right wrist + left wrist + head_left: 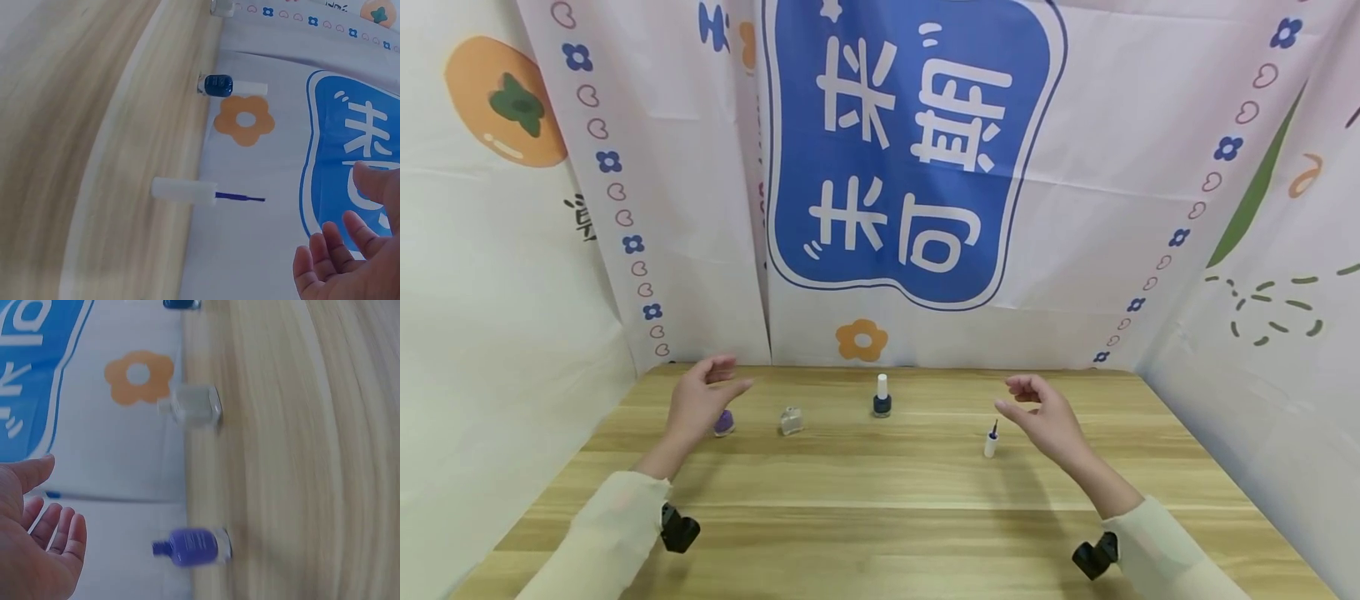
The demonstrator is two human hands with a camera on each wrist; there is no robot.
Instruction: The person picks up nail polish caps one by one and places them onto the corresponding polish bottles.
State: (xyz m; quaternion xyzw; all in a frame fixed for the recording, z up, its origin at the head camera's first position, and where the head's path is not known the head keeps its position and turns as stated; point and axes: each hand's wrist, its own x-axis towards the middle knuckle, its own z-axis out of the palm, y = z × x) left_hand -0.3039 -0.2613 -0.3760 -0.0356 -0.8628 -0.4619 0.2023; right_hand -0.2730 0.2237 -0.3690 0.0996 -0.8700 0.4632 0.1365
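My left hand [697, 400] hovers over the table's left side with relaxed fingers, holding nothing. Partly behind it stands an uncapped purple nail polish bottle [724, 423], whose bare neck shows in the left wrist view [195, 547]. To its right is a clear nail polish bottle [791, 421], with no tall cap on it. A dark blue nail polish bottle [882, 402] with a white cap stands upright near the middle. My right hand [1040, 414] is empty too, fingers loosely bent, beside a white nail polish cap [991, 444] standing with its purple-coated brush pointing up.
The wooden table [865, 492] meets a white printed cloth [1075, 275] behind it, with cloth walls at both sides. Small black cameras [679, 529] are worn at both wrists.
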